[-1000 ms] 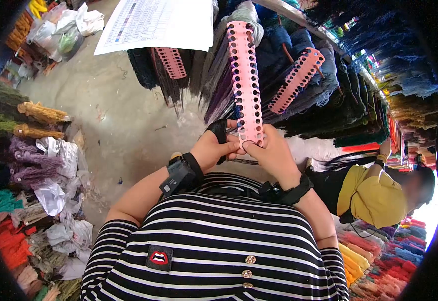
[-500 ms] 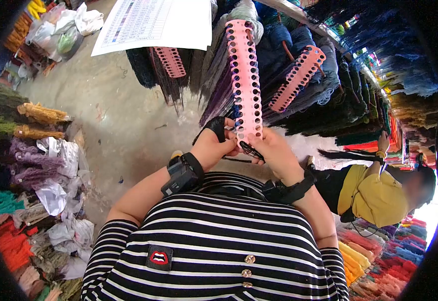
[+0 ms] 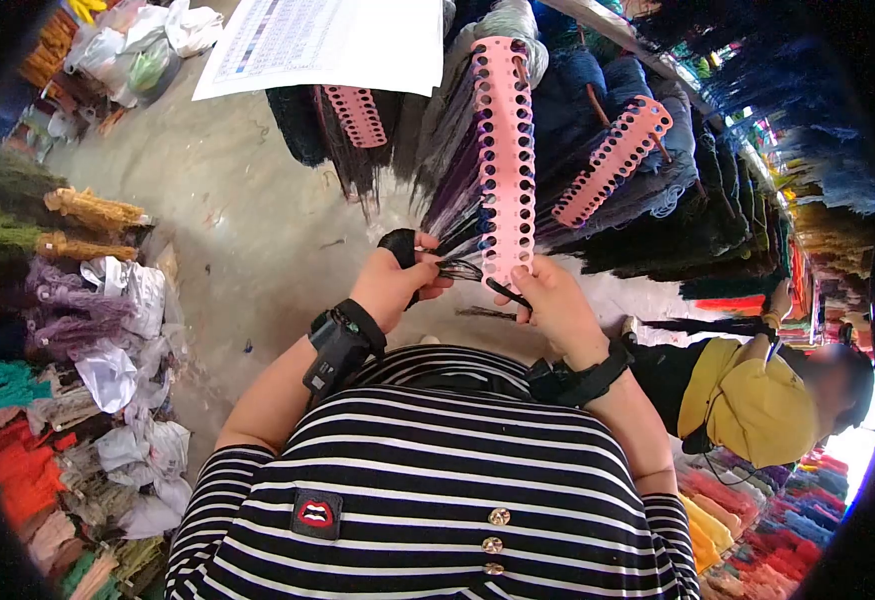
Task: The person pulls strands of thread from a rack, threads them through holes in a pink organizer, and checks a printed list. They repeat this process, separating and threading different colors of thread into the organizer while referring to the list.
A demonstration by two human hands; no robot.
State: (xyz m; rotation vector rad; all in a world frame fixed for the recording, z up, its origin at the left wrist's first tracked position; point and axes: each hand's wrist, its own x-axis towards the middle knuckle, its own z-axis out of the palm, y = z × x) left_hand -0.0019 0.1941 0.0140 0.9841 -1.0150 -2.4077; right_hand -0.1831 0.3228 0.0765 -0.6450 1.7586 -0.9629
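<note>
A long pink card with holes along both edges (image 3: 506,160) hangs in front of dark yarn. My right hand (image 3: 554,305) pinches its lower end, together with a black strand. To the left, my left hand (image 3: 394,280) is closed on black thread (image 3: 460,268), which runs across toward the card's bottom hole. Some black thread is also bundled around the left fingers. A second pink card (image 3: 612,162) lies tilted on the yarn at the right, and a third (image 3: 356,116) hangs below the printed sheet.
A white printed sheet (image 3: 322,45) is at the top. Yarn skeins (image 3: 677,150) hang from a rack at the right. A person in yellow (image 3: 747,400) stands at the right near colourful yarn piles. Plastic bags (image 3: 142,320) and more yarn line the left side of the floor (image 3: 247,220).
My left hand has moved left, away from the card, drawing black thread out between the hands. The cards and sheet appear shifted slightly to the right in view.
</note>
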